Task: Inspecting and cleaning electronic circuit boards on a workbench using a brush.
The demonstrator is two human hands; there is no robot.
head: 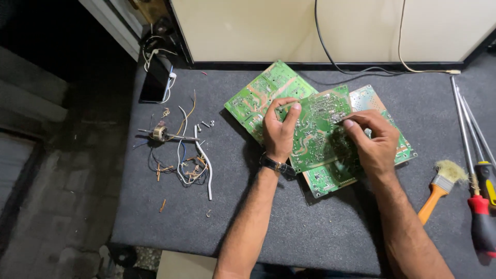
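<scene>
My left hand (279, 132) gripped the top green circuit board (318, 129) while my right hand (374, 139) pinched a thin tool (341, 119) against it; a slip could have scratched its traces.

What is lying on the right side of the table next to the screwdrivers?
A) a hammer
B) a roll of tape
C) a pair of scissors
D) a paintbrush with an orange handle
D: a paintbrush with an orange handle and pale bristles lies on the dark table, just left of the screwdrivers.
</scene>
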